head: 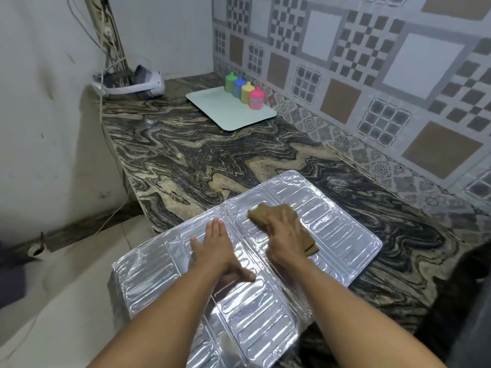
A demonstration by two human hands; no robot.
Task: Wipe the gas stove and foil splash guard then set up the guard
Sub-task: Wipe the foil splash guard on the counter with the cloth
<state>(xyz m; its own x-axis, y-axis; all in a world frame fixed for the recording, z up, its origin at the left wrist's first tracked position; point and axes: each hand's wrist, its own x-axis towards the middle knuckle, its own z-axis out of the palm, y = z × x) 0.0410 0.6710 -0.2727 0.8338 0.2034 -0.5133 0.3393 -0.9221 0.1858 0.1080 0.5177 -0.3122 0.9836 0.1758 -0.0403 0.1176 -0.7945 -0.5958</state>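
While both hands work, left [215, 245] flat, right [285, 235] gripping cloth [265, 212], marbled counter [199, 155] meets tiled wall [372, 75].

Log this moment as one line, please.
step: wiping | left hand: flat on foil splash guard | right hand: holding brown cloth
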